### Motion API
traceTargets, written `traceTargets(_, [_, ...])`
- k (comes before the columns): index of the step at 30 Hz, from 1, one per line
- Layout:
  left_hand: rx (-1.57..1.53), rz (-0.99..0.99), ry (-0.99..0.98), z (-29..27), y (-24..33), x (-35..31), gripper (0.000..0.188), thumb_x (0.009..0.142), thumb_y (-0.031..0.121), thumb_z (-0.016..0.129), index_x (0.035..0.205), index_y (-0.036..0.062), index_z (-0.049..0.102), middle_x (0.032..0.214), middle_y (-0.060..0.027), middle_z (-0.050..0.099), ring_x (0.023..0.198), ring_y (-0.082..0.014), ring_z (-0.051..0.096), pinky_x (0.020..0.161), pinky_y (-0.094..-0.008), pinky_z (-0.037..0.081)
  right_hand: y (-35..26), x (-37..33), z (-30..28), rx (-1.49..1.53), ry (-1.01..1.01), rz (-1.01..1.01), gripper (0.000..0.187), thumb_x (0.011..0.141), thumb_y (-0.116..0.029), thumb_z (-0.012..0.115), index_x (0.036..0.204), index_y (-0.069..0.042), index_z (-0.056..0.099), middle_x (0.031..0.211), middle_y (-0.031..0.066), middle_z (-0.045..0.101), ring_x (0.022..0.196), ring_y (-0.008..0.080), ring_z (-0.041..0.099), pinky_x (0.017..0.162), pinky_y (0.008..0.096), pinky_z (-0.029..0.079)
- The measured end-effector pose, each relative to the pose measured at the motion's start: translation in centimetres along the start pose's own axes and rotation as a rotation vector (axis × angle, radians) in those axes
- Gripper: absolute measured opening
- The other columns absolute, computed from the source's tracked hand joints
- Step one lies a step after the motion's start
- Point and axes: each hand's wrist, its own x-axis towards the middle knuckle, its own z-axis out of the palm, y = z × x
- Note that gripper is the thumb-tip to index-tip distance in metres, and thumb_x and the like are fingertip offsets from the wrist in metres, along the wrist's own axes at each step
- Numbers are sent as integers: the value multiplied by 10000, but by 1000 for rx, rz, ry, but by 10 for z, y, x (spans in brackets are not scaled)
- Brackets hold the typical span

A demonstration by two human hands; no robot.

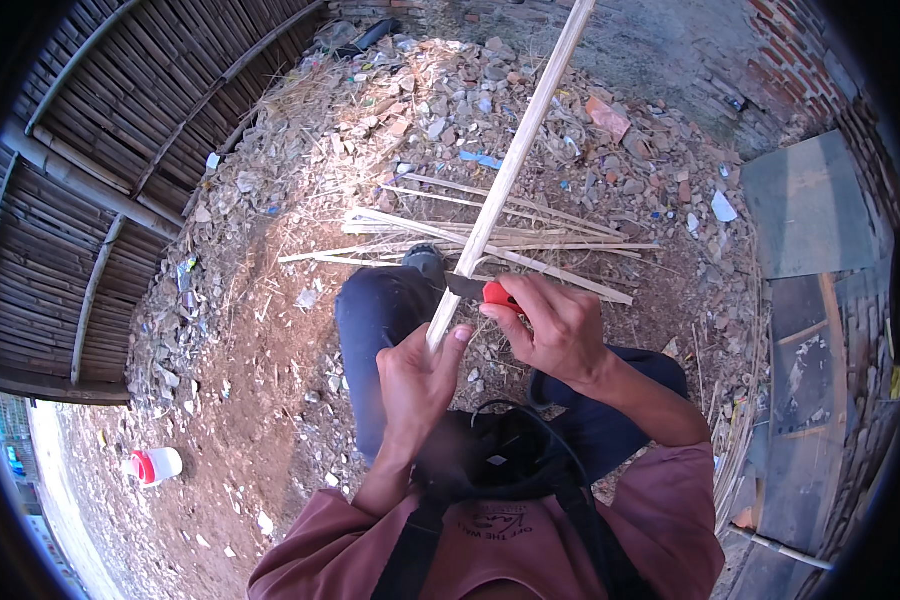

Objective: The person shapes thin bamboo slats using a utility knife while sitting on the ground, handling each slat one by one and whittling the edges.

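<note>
- The pale wooden strip (520,160) rises from the left hand (415,378), leaning to the right, and runs out of view at the top edge
- The left hand is closed around the strip's lower end, its thumb lying along the side
- The right hand (560,328), just beside and slightly higher, is clenched on the red handle of a knife (502,297)
- The knife's dark blade lies across the strip, a little above the left hand (whether it bites into the wood is too small to tell)
- Beyond the hands, a loose spread of similar thin strips (560,241) lies on the ground, several crossing one another
- The ground (235,400) is bare brown earth, with rubble (450,115) of stones and broken brick scattered thickly toward the far side
- A slatted fence (65,275) of poles and narrow canes stands at the left; a partly bare brick wall (785,60) closes the far right
- Flat boards (810,205) line the right side, and a white container with a red band (165,464) sits at lower left
</note>
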Motion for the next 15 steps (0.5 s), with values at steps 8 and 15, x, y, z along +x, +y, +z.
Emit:
traceTargets(8, [-30,22,-70,-5,3,-1,381,1011,257,790,785,38,575,673,92,457,648,-11,364,538,-252,285,17,5,-3,80,-22,-12,280,981,-318,775,1058,-66,680,863,57,737,707,241,747,571,374,561])
traceTargets(15, [-115,-11,-267,-18,4,3,264,998,216,803,995,51,597,744,80,540,669,4,456,580,-201,360,17,3,-6,97,-107,-57,267,963,-307,790,1051,-78,684,863,65,734,701,243,747,577,372,569])
